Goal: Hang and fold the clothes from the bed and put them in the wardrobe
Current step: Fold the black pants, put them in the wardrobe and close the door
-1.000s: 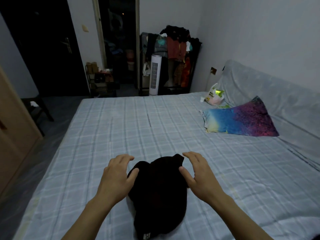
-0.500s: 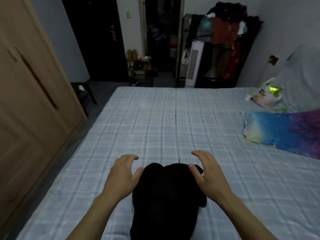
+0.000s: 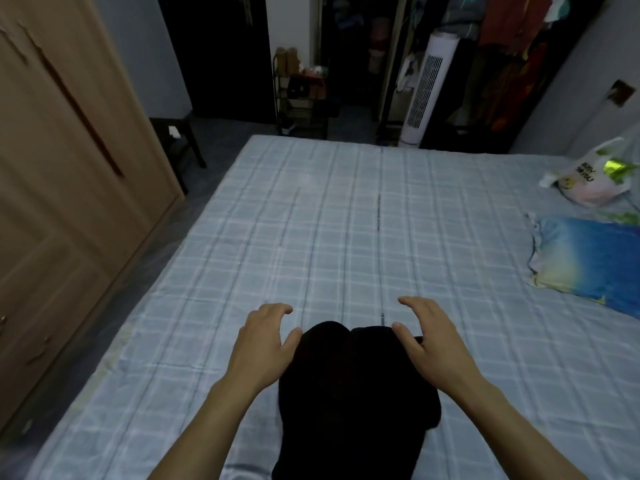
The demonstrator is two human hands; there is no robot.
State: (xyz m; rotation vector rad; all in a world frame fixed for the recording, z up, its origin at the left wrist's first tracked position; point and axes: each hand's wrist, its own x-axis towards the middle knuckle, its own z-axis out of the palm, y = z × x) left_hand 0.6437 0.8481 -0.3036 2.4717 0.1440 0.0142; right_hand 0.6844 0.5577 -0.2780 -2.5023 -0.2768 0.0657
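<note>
Both hands' fingers spread wide, holding nothing: left hand (image 3: 265,344), right hand (image 3: 434,341) flank black garment (image 3: 353,393).

tower fan (image 3: 425,88), plastic bag (image 3: 588,183) — colourful pillow (image 3: 588,261)

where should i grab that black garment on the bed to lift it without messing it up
Grip the black garment by its two long side edges, one of the hands per side, coming in from left and right. It lies as a narrow, compact bundle running away from you on the bed, and the left hand and right hand already flank its far end, fingers spread.
</note>
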